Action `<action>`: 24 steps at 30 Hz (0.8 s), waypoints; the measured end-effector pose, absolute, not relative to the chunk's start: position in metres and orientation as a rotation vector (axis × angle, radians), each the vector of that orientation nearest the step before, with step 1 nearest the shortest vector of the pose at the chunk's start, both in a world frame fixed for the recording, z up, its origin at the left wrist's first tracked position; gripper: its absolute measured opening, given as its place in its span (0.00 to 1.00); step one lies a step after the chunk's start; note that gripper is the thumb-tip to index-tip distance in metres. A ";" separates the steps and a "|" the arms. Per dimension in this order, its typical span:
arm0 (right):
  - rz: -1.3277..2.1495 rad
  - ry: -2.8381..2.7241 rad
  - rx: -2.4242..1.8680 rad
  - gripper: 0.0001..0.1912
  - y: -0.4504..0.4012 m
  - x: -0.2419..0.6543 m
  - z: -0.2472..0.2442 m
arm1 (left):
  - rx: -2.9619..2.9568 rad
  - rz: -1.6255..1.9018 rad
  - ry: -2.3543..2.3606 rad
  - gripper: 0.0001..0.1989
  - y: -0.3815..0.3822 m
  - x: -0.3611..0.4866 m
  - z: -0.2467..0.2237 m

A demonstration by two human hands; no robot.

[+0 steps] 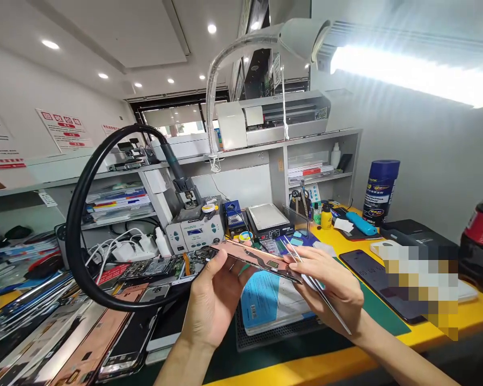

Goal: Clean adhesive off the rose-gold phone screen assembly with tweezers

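A phone screen panel (257, 258) with a copper-coloured back and a dark flex strip is tilted in the air at the middle. My left hand (213, 303) grips its left end, thumb on the near edge and fingers underneath. Closed around slim metal tweezers (328, 303), my right hand (332, 284) is at the panel's right end, fingertips against or very close to it. The tweezers run slantwise through the hand. Below the panel lies a blue and white packet (261, 308) on a black perforated pad (245, 338).
Several phone parts (104, 332) crowd the left, under a thick black hose (74, 230). Behind stand a grey rework station (197, 230) and a flat heating plate (268, 217). On the right are a dark phone (380, 284), a blue spray can (380, 193) and a bottle (481, 246).
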State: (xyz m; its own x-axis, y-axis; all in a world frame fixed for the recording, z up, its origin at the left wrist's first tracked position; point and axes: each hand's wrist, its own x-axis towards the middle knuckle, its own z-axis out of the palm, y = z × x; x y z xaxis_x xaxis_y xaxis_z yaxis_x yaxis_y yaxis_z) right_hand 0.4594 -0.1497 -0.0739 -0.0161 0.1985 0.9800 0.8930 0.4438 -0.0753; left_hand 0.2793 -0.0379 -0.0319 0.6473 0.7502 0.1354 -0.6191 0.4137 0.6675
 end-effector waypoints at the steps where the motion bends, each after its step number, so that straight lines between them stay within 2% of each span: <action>1: -0.721 -1.505 -1.010 0.17 -0.150 0.461 -0.074 | 0.745 0.868 0.199 0.09 -0.037 0.282 -0.031; 4: -0.686 -1.491 -1.029 0.18 -0.149 0.466 -0.078 | 0.742 0.865 0.213 0.07 -0.036 0.288 -0.030; 14: -0.601 -1.455 -1.093 0.20 -0.143 0.481 -0.087 | 0.759 0.913 0.250 0.09 -0.033 0.304 -0.031; 20: -0.577 -1.483 -1.174 0.31 -0.156 0.488 -0.084 | 0.820 0.985 0.254 0.10 -0.025 0.304 -0.035; 22: -0.624 -1.421 -1.150 0.30 -0.165 0.484 -0.075 | 0.860 1.033 0.259 0.11 -0.022 0.303 -0.038; 24: -0.689 -1.253 -1.156 0.23 -0.173 0.475 -0.061 | 0.898 1.075 0.269 0.10 -0.018 0.302 -0.042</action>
State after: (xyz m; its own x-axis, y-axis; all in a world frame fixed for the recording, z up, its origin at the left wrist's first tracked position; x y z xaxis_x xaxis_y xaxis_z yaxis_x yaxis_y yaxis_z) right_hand 0.4754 -0.1733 -0.0609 0.2355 0.1806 0.9549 0.9031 0.3224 -0.2837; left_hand 0.3020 -0.0181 -0.0419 0.4833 0.8475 0.2195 -0.6439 0.1741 0.7451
